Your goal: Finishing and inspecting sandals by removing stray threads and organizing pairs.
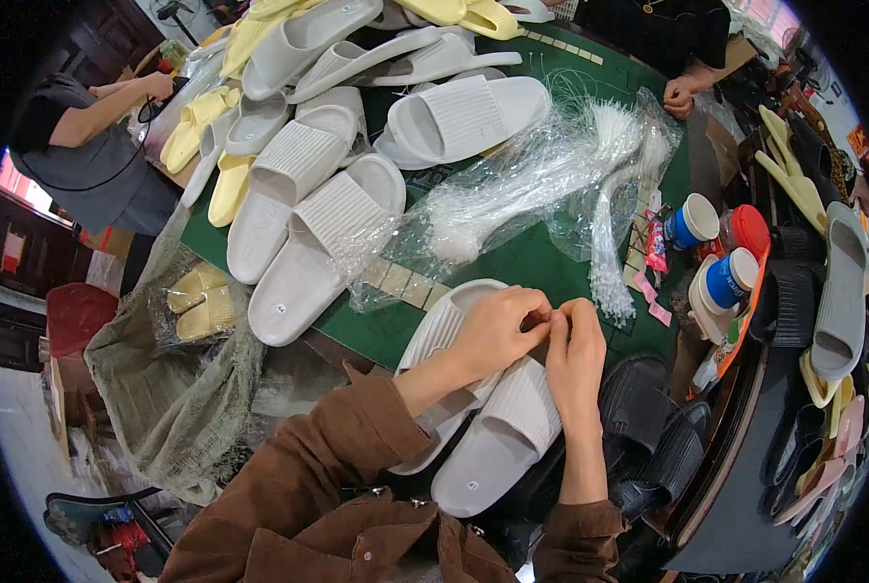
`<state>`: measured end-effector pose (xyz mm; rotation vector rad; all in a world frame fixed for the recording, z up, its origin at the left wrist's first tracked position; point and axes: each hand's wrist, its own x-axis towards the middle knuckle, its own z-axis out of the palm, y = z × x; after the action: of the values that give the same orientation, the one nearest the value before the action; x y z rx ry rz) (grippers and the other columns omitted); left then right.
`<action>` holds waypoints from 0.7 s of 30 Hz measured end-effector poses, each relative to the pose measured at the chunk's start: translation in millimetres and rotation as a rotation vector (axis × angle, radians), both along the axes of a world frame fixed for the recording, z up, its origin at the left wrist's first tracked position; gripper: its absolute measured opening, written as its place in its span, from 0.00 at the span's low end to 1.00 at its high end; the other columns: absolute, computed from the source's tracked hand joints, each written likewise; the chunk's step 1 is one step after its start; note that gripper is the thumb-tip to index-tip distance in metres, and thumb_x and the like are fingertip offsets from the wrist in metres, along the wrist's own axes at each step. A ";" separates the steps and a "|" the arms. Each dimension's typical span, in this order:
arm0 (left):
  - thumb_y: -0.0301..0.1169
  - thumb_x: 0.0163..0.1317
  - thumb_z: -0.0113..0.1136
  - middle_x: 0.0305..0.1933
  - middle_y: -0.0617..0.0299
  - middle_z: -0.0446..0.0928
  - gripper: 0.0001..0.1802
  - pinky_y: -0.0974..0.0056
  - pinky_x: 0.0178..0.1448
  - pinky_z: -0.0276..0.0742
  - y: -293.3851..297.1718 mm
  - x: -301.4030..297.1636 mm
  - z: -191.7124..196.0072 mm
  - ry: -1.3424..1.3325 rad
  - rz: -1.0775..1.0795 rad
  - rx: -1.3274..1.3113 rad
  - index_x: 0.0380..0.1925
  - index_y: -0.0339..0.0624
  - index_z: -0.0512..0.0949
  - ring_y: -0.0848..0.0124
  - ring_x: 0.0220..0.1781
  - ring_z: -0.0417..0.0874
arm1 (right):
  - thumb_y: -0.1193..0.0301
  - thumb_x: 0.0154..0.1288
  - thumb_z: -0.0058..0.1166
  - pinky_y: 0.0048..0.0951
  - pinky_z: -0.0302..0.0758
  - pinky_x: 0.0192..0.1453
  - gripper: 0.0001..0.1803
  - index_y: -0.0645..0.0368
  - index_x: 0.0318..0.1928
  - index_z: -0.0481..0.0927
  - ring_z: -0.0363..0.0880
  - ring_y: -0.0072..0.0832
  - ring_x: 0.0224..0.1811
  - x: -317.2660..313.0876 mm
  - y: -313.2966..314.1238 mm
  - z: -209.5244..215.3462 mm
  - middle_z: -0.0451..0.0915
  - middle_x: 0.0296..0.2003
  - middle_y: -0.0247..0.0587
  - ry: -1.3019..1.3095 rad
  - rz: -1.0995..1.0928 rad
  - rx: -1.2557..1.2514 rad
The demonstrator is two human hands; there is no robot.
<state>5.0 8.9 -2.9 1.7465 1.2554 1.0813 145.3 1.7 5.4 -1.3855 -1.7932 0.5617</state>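
Observation:
A pair of light grey slide slippers lies at the table's near edge, right under my hands. The nearer slipper (507, 432) shows its ribbed strap, and the other slipper (439, 330) is partly covered by my left forearm. Over the straps, my left hand (497, 328) is closed with thumb and fingertips pinched together. Beside it my right hand (577, 355) is pinched too, its fingertips meeting the left ones. Anything between the fingertips is too fine to make out. Beyond them lies a clear bag (512, 199) with bundles of thin white plastic strands (604, 262).
Grey slippers (308, 228) and yellow ones are heaped at the far left of the green table (512, 267). Paper cups (731, 277) and a red lid (748, 228) stand at the right, near black slippers (638, 408). Two other people (114, 155) are across and left.

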 end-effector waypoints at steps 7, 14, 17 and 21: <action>0.29 0.55 0.62 0.27 0.56 0.75 0.08 0.55 0.35 0.70 0.3 -0.8 4.3 -0.010 -0.020 0.024 0.27 0.38 0.73 0.57 0.32 0.77 | 0.79 0.64 0.50 0.45 0.69 0.42 0.03 0.65 0.35 0.71 0.73 0.50 0.37 -1.9 -4.1 2.2 0.72 0.33 0.50 0.024 -0.059 -0.017; 0.27 0.52 0.61 0.27 0.56 0.75 0.07 0.55 0.34 0.69 0.1 -2.4 1.7 0.008 -0.045 0.068 0.27 0.38 0.73 0.56 0.32 0.77 | 0.79 0.64 0.50 0.44 0.70 0.41 0.02 0.66 0.35 0.71 0.73 0.49 0.35 -1.9 -3.8 1.9 0.73 0.31 0.51 0.040 -0.059 0.005; 0.28 0.52 0.61 0.26 0.55 0.75 0.07 0.55 0.34 0.70 0.1 -1.3 4.7 0.052 -0.073 0.069 0.26 0.38 0.73 0.56 0.32 0.78 | 0.79 0.65 0.50 0.44 0.70 0.39 0.03 0.66 0.35 0.71 0.74 0.50 0.34 4.9 0.3 7.4 0.73 0.31 0.52 0.190 -0.186 -0.080; 0.28 0.52 0.61 0.28 0.54 0.77 0.07 0.55 0.36 0.72 0.1 0.0 -3.5 -0.002 0.002 0.004 0.27 0.37 0.75 0.55 0.33 0.79 | 0.78 0.66 0.49 0.44 0.69 0.38 0.04 0.66 0.34 0.70 0.73 0.51 0.34 -6.1 0.3 2.2 0.72 0.30 0.53 -0.041 -0.025 0.039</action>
<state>5.1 9.0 -6.4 1.7472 1.2550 1.0878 139.2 2.0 7.7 -1.4006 -1.8072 0.4856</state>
